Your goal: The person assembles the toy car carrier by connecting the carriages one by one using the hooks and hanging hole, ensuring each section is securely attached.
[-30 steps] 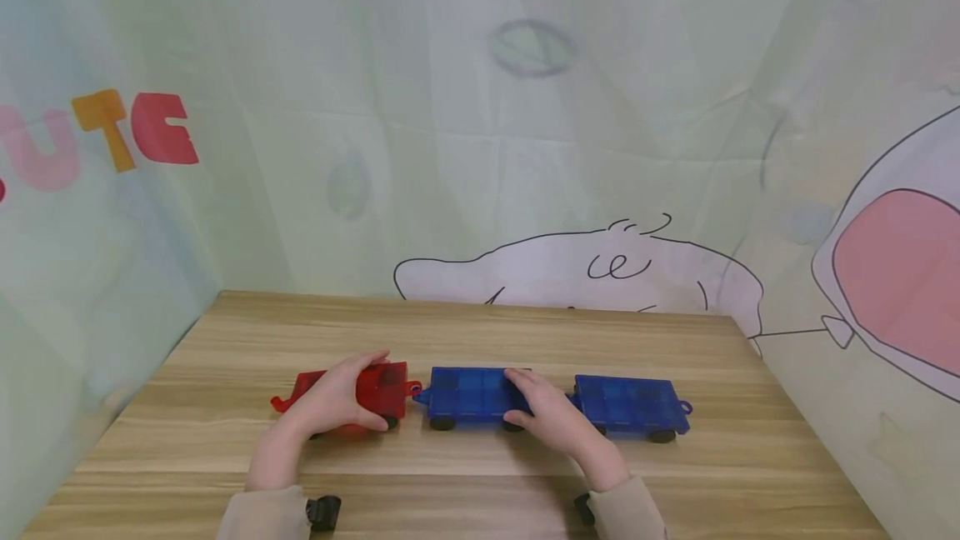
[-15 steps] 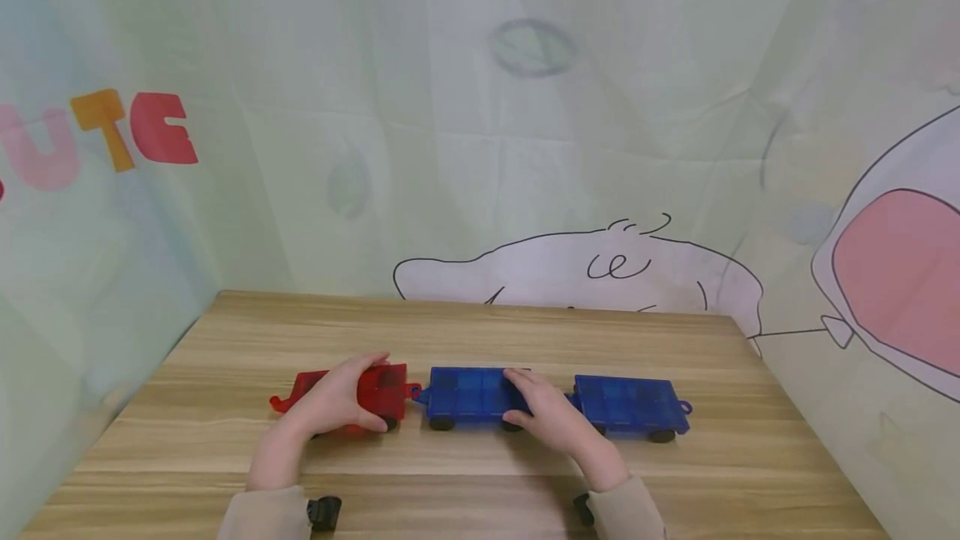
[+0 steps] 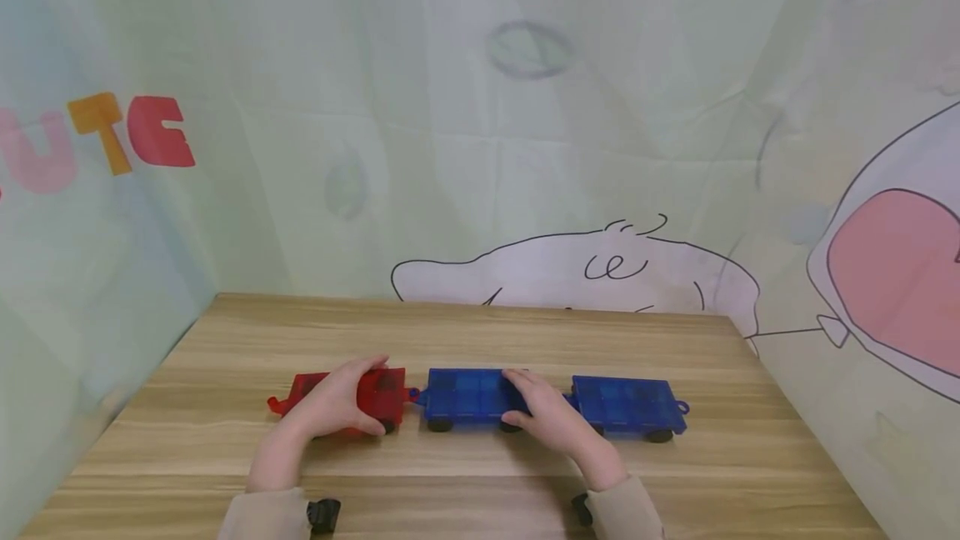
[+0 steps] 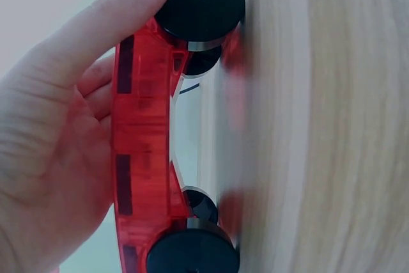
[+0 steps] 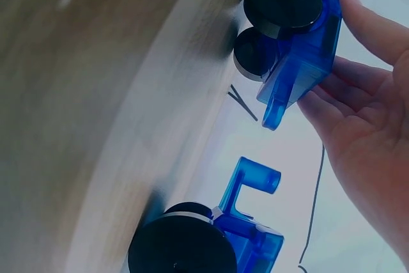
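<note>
A red toy train car [image 3: 381, 394] stands at the left end of a line of three. My left hand [image 3: 333, 400] grips it from above, thumb on the near side beside a black wheel [image 4: 201, 1]. The car's small red ring overlaps the blue hook [image 3: 422, 397] of the middle car. That middle blue toy train car [image 3: 465, 396] is held at its right end by my right hand [image 3: 551, 415], thumb near, fingers across the far side. At right stands another blue toy train car [image 3: 630, 405]. In the right wrist view its upturned hook [image 5: 255, 174] is apart from the middle car's end tab [image 5: 273, 112].
The cars stand on a wood-grain table [image 3: 450, 490]. A pale cloth backdrop [image 3: 450, 148] with cartoon drawings and letters rises behind and at both sides. Small black devices [image 3: 324, 515] show at the sleeves.
The red car's right end has come down slightly, its ring now lower over the blue hook. Both hands keep their holds, and the blue cars stay in place.
</note>
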The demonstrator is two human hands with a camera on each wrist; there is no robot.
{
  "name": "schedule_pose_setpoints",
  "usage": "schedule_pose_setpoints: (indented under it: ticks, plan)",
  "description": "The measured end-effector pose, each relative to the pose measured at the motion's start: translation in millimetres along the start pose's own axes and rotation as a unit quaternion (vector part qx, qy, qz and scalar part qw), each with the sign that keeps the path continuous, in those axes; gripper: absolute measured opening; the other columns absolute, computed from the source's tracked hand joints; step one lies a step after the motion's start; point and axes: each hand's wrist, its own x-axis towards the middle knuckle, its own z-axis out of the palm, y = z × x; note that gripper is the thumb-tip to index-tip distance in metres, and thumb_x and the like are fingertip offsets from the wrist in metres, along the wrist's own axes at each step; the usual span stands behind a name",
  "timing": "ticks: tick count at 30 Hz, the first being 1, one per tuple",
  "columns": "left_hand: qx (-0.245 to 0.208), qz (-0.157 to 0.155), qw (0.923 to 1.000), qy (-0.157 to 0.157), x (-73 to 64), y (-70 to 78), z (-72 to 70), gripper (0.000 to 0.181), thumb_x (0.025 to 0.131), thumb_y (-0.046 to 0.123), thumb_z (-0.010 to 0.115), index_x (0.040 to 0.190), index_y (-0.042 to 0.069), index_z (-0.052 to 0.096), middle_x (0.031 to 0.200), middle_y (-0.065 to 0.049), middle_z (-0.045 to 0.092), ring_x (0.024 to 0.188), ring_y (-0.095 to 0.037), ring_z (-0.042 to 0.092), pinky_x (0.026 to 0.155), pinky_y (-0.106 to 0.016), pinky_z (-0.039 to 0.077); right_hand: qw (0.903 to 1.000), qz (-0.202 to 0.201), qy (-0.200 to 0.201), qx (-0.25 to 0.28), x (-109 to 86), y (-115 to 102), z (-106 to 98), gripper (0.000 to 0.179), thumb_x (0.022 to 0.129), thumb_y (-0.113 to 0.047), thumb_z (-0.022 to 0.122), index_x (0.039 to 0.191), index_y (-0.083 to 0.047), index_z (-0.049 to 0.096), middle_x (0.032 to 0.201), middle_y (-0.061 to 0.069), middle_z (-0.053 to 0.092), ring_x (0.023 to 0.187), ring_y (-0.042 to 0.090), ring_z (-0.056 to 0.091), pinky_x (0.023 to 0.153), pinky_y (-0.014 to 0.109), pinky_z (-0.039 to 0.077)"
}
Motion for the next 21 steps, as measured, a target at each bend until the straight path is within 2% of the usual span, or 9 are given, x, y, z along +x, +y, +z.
schedule_pose_setpoints:
  ticks: [14,21]
  plan:
    - [0.016,-0.004,0.9998,-0.005,0.5,1.6,0.2,0.097,0.062,0.023,0.092,0.143,0.000,0.044,0.140,-0.023,0.051,0.128,-0.043,0.047,0.103,-0.060,0.043,0.9999,0.001,0.007,0.008,-0.8,0.9,-2.6,0.059,0.094,-0.020,0.066,0.143,0.003,0.043,0.146,0.023,0.046,0.136,0.040,0.044,0.111,0.053,0.038]
    - [0.019,-0.004,0.9997,-0.011,-0.3,0.8,-1.5,0.099,0.061,0.022,0.093,0.143,-0.002,0.042,0.141,-0.024,0.050,0.128,-0.043,0.046,0.103,-0.060,0.042,0.9995,-0.002,0.006,0.030,-1.3,3.3,-5.5,0.060,0.093,-0.019,0.066,0.144,0.004,0.042,0.146,0.023,0.047,0.135,0.039,0.045,0.110,0.053,0.039]
